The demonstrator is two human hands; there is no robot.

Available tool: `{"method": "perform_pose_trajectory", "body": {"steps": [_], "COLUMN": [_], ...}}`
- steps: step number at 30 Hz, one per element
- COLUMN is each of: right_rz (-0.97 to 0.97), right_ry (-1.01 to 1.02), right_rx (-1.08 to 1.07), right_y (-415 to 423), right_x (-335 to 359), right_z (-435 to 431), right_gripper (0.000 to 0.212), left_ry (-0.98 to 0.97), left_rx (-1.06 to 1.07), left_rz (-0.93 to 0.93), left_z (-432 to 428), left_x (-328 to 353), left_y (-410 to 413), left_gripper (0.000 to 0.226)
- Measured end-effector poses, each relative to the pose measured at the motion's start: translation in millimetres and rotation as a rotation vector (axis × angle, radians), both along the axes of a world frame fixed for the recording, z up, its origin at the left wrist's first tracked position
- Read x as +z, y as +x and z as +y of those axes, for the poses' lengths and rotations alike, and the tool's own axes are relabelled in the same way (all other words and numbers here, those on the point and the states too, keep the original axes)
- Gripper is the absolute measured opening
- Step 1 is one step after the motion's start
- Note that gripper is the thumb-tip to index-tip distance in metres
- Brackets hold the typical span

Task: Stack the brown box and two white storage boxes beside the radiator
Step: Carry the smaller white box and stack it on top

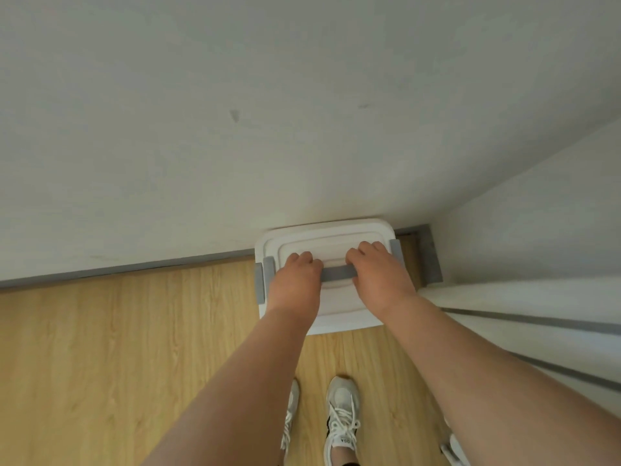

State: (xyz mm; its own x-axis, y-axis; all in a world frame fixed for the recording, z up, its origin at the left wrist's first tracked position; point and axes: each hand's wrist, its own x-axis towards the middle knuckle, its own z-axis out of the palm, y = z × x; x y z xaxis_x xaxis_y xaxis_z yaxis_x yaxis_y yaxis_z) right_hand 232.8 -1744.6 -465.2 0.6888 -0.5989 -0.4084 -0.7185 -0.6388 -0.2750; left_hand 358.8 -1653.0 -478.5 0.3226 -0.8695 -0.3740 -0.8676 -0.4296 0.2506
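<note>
Under the fingers, a white box sits against the wall in the corner, both hands, left and right, curled around its grey handle; no brown box, second box or radiator shows, so progress is unclear.

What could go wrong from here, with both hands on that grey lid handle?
1. Both hands, left hand and right hand, grip only the grey handle on the lid of the white storage box. If lifted, the lid could pop off should the side latches fail.
2. The box sits tight against the wall, so knuckles may scrape.
3. The shoes stand right below; a dropped box could land on them.
</note>
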Motion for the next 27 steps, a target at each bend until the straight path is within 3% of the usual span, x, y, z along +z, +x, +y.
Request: {"method": "perform_pose_trajectory", "body": {"steps": [3,9,15,21,27], "right_rz": [-0.028,0.015,0.087,0.133,0.106], "right_ry": [-0.017,-0.012,0.032,0.056,0.068], "right_rx": [-0.006,-0.019,-0.032,-0.021,-0.033], "right_y": [-2.8,-24.6,-28.0,-26.2,-21.7], "right_x": [-5.6,-14.2,-20.8,-21.9,-18.3], "right_z": [0.5,17.1,21.2,16.0,8.0], "right_gripper": [0.027,0.072,0.097,0.113,0.112], "left_ry": [-0.039,-0.018,0.041,0.048,0.080], "left_rx": [-0.011,-0.072,-0.072,-0.118,-0.123], "left_rz": [-0.003,-0.002,-0.014,-0.025,-0.028], "left_z": [2.7,37.9,46.7,41.0,27.6], "left_x": [-2.6,-7.1,-14.5,-14.1,-9.8], "left_y": [-2.2,-15.8,-17.4,-8.5,-0.3], "left_gripper": [0.026,0.084,0.103,0.096,0.096]}}
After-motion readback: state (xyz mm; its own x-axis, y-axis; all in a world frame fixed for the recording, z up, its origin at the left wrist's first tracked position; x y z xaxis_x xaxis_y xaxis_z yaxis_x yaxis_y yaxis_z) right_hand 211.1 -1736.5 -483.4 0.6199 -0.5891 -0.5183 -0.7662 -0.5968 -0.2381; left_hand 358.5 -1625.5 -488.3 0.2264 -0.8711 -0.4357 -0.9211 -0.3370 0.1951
